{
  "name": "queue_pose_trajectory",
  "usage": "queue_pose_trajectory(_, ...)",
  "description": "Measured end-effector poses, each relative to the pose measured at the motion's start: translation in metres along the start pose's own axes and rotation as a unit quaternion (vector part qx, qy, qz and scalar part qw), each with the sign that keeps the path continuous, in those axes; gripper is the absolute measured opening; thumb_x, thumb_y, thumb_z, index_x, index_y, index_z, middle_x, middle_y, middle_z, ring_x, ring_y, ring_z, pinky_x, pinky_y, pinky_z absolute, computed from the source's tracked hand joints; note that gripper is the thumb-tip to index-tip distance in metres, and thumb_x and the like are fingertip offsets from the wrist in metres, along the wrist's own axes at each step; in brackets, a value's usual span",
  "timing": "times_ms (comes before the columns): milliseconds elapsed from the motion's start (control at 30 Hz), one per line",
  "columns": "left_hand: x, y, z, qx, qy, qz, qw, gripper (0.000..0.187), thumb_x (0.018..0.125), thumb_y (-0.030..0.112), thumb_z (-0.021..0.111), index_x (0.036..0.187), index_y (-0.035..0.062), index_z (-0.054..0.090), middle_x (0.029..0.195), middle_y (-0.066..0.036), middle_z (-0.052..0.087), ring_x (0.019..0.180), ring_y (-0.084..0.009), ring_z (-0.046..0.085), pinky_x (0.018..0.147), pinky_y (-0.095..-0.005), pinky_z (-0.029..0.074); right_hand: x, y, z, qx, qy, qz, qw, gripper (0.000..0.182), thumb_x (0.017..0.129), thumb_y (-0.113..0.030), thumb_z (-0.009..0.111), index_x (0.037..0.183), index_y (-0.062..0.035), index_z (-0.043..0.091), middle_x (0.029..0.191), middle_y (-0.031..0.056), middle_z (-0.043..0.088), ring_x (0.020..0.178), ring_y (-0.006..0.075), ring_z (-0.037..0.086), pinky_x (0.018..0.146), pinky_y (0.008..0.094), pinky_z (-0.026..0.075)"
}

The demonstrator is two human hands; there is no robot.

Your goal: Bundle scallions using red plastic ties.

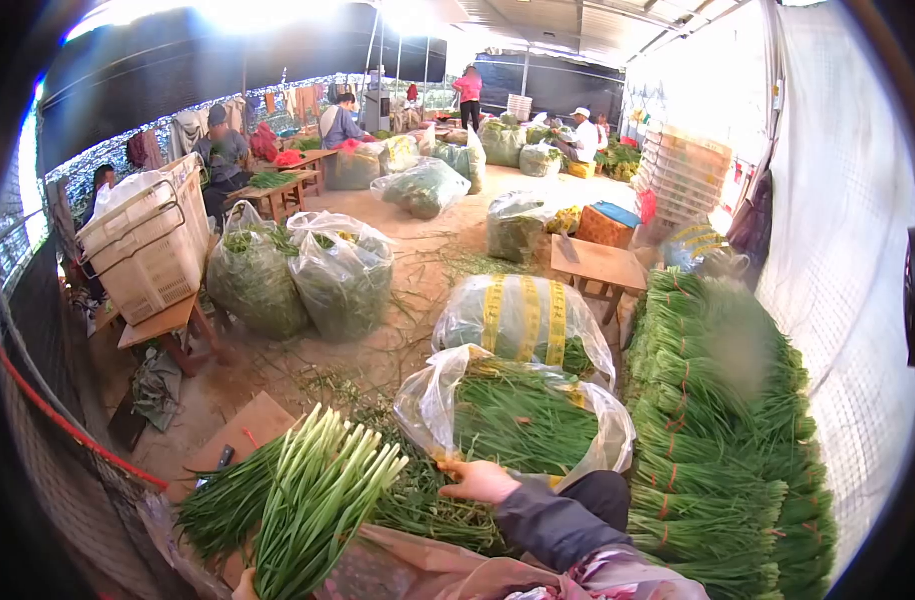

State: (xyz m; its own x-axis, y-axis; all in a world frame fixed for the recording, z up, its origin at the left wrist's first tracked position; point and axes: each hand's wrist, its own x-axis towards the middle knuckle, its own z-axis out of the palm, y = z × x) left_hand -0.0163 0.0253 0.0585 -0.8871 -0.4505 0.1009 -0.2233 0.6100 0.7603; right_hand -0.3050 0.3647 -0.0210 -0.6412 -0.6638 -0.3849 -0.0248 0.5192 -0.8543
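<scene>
At the bottom edge, my left hand (pixel 246 586) is partly out of view, closed around the lower part of a bunch of garlic chives (pixel 323 490). The bunch's pale stem ends point up and to the right. More loose green leaves (pixel 223 505) lie beside it on a low wooden board (pixel 261 418). My right hand (pixel 481 482) reaches forward, its fingers closed at the near rim of an open clear plastic bag (pixel 426 412). Inside that bag lie long green chives (pixel 523 415). A dark-handled tool (pixel 226 457), perhaps a knife, rests on the board.
Tied chive bundles (pixel 698 450) are stacked along my right. Behind the open bag lies a yellow-taped plastic bag (pixel 518 315). Full bags (pixel 343 275) and a crate (pixel 148 245) on a bench stand at left. Loose stems litter the floor. Several people sit or stand farther back.
</scene>
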Motion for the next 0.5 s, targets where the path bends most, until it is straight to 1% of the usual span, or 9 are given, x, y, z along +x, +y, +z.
queue_pose_trajectory(33, 0.003, -0.001, 0.01, -0.037, 0.013, 0.019, 0.999, 0.049, 0.077, 0.005, 0.066, 0.125, 0.001, 0.055, 0.109, -0.015, 0.067, 0.098, -0.0236, 0.063, 0.086, -0.0344, 0.048, -0.009, 0.002, 0.009, 0.185, -0.125, -0.063, 0.973, 0.084, 0.084, -0.042, 0.069, 0.15, -0.0166, 0.025, 0.135, 0.0171, 0.052, 0.114, 0.025, 0.059, 0.095, 0.0348, 0.047)
queue_pose_trajectory(67, 0.006, 0.006, 0.019, -0.011, 0.024, 0.012, 1.0, 0.049, 0.077, 0.005, 0.068, 0.125, 0.0015, 0.055, 0.109, -0.019, 0.066, 0.1, -0.0282, 0.064, 0.085, -0.035, 0.049, -0.022, 0.001, 0.022, 0.36, -0.244, -0.123, 0.892, 0.092, 0.085, -0.041, 0.07, 0.153, -0.016, 0.015, 0.144, 0.0181, 0.043, 0.12, 0.026, 0.054, 0.098, 0.0351, 0.045)
queue_pose_trajectory(133, 0.012, 0.043, 0.04, 0.007, 0.04, 0.022, 0.999, 0.051, 0.077, 0.007, 0.069, 0.125, 0.0019, 0.055, 0.109, -0.02, 0.066, 0.101, -0.0309, 0.063, 0.086, -0.0366, 0.049, -0.019, -0.005, 0.075, 0.421, -0.333, -0.151, 0.83, 0.106, 0.082, -0.046, 0.071, 0.153, -0.013, 0.0, 0.153, 0.0178, 0.025, 0.13, 0.0305, 0.045, 0.105, 0.039, 0.039)
queue_pose_trajectory(167, 0.012, 0.06, 0.052, 0.026, 0.057, 0.031, 0.998, 0.052, 0.076, 0.009, 0.071, 0.126, 0.0023, 0.055, 0.109, -0.022, 0.065, 0.102, -0.0337, 0.063, 0.086, -0.0383, 0.049, -0.004, 0.003, 0.105, 0.424, -0.322, -0.231, 0.814, 0.116, 0.076, -0.051, 0.075, 0.153, -0.0125, -0.004, 0.155, 0.0154, 0.02, 0.132, 0.0298, 0.042, 0.109, 0.0391, 0.034)
queue_pose_trajectory(233, 0.015, 0.075, 0.087, 0.045, 0.103, 0.064, 0.992, 0.057, 0.075, 0.012, 0.073, 0.128, 0.0038, 0.053, 0.111, -0.023, 0.064, 0.103, -0.0365, 0.062, 0.085, -0.0415, 0.05, -0.005, -0.033, 0.112, 0.535, -0.261, -0.216, 0.774, 0.107, 0.076, -0.05, 0.076, 0.152, -0.01, 0.012, 0.151, 0.016, 0.031, 0.131, 0.0289, 0.043, 0.111, 0.0408, 0.031)
queue_pose_trajectory(267, 0.014, 0.078, 0.103, 0.049, 0.095, 0.089, 0.99, 0.06, 0.074, 0.014, 0.074, 0.129, 0.0046, 0.052, 0.111, -0.022, 0.064, 0.103, -0.0359, 0.062, 0.086, -0.0421, 0.049, 0.005, -0.036, 0.112, 0.537, -0.267, -0.219, 0.77, 0.107, 0.076, -0.05, 0.076, 0.152, -0.01, 0.012, 0.151, 0.016, 0.031, 0.131, 0.0289, 0.043, 0.111, 0.0408, 0.031)
queue_pose_trajectory(333, 0.01, 0.08, 0.127, 0.056, 0.09, 0.118, 0.987, 0.063, 0.073, 0.016, 0.075, 0.13, 0.0053, 0.05, 0.111, -0.022, 0.063, 0.104, -0.0353, 0.062, 0.086, -0.0427, 0.049, 0.028, -0.035, 0.105, 0.623, -0.262, -0.28, 0.682, 0.093, 0.076, -0.049, 0.075, 0.146, -0.0063, 0.031, 0.145, 0.0161, 0.041, 0.13, 0.0274, 0.045, 0.112, 0.0417, 0.032)
queue_pose_trajectory(433, 0.009, 0.085, 0.14, -0.04, 0.008, 0.068, 0.997, 0.073, 0.068, 0.016, 0.08, 0.132, 0.0045, 0.046, 0.116, -0.021, 0.061, 0.106, -0.036, 0.06, 0.089, -0.0432, 0.047, 0.02, -0.04, 0.096, 0.675, -0.211, -0.225, 0.671, 0.082, 0.078, -0.049, 0.073, 0.138, -0.0032, 0.043, 0.14, 0.0154, 0.048, 0.13, 0.026, 0.046, 0.111, 0.042, 0.034)
queue_pose_trajectory(500, 0.01, 0.092, 0.135, -0.013, -0.019, 0.184, 0.983, 0.084, 0.062, 0.015, 0.084, 0.133, 0.0032, 0.041, 0.115, -0.019, 0.058, 0.106, -0.0367, 0.058, 0.09, -0.0434, 0.047, 0.006, -0.046, 0.09, 0.666, -0.226, -0.24, 0.669, 0.085, 0.077, -0.051, 0.073, 0.14, -0.0033, 0.041, 0.141, 0.0149, 0.047, 0.129, 0.0262, 0.046, 0.111, 0.0416, 0.033)
